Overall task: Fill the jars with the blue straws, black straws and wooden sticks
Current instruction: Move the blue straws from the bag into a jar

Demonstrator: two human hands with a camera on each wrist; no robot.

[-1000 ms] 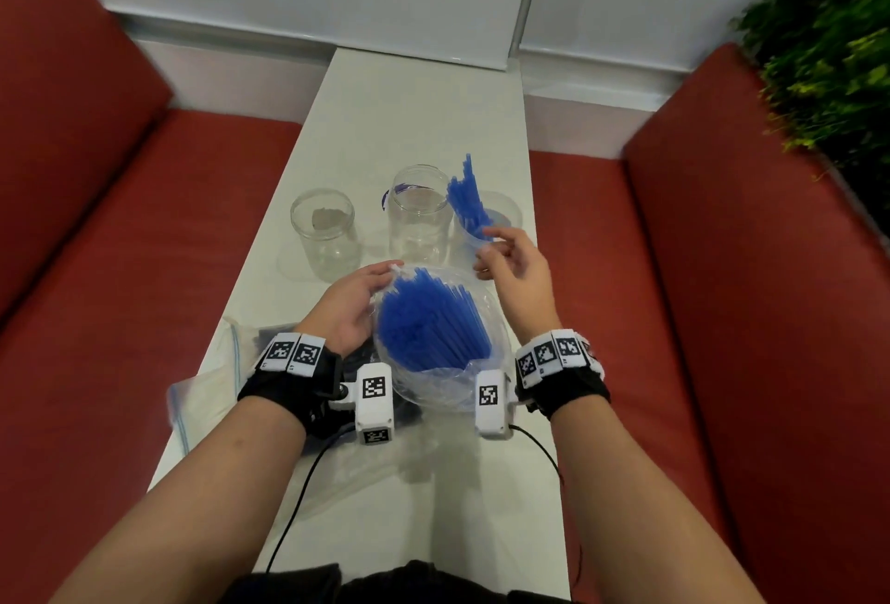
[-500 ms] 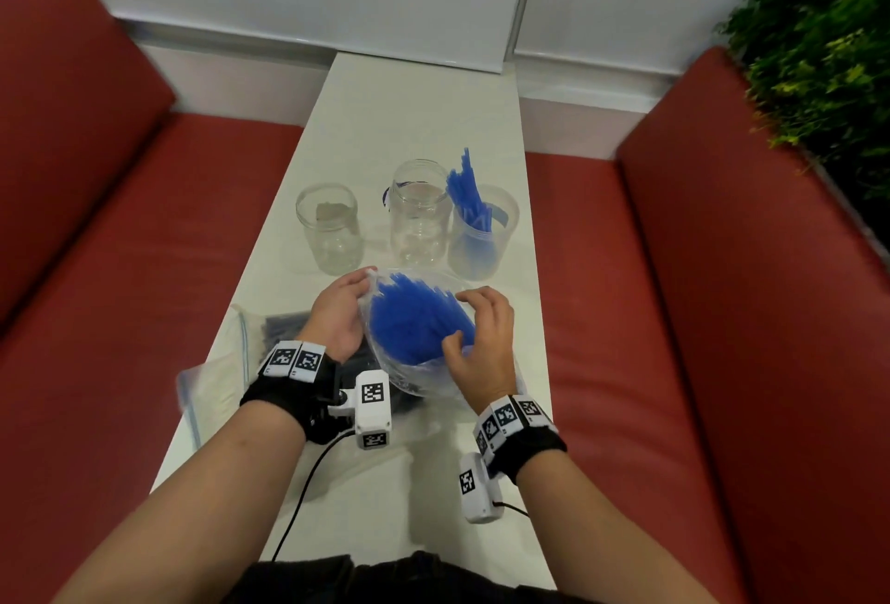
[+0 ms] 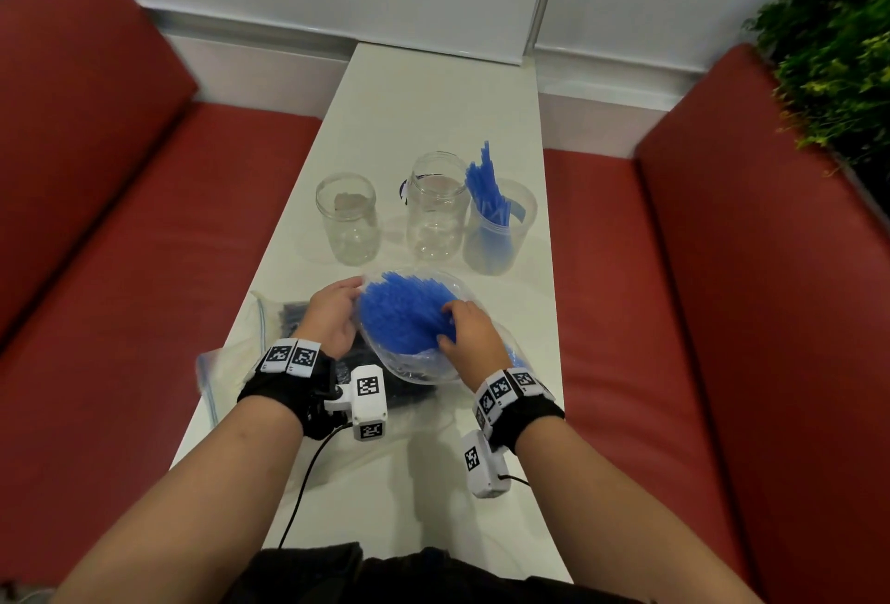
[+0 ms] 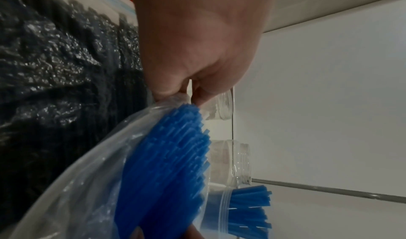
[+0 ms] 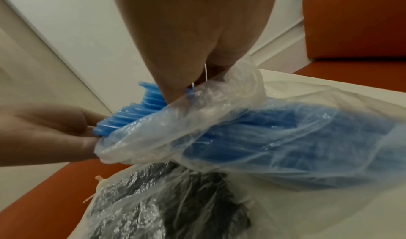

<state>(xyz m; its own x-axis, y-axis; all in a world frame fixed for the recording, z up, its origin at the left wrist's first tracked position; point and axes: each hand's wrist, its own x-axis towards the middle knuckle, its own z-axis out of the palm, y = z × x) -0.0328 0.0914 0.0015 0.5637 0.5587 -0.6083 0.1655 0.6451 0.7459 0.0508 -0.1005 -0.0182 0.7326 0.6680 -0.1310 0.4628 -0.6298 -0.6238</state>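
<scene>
A clear plastic bag [image 3: 419, 370] of blue straws [image 3: 402, 319] lies on the white table [image 3: 433, 97], its mouth facing three clear jars. My left hand [image 3: 354, 300] pinches the bag's left rim [image 4: 175, 100]. My right hand [image 3: 445, 324] reaches into the mouth, fingers curled on the straw ends [image 5: 140, 103]. The left jar [image 3: 346, 218] and middle jar [image 3: 437, 206] hold no straws. The right jar [image 3: 501, 230] holds a bunch of blue straws [image 3: 484, 179]. A bag of black straws [image 5: 175, 199] lies under the blue one.
A zip bag [image 3: 226, 362] lies flat at the table's left edge under the other bags; its contents do not show. Red bench seats [image 3: 674, 314] flank the narrow table. A green plant [image 3: 838, 49] stands at the far right. The table's far half is bare.
My right hand left a bunch of blue straws in the right jar, came back and went into the bag's mouth. The left hand kept its hold on the rim.
</scene>
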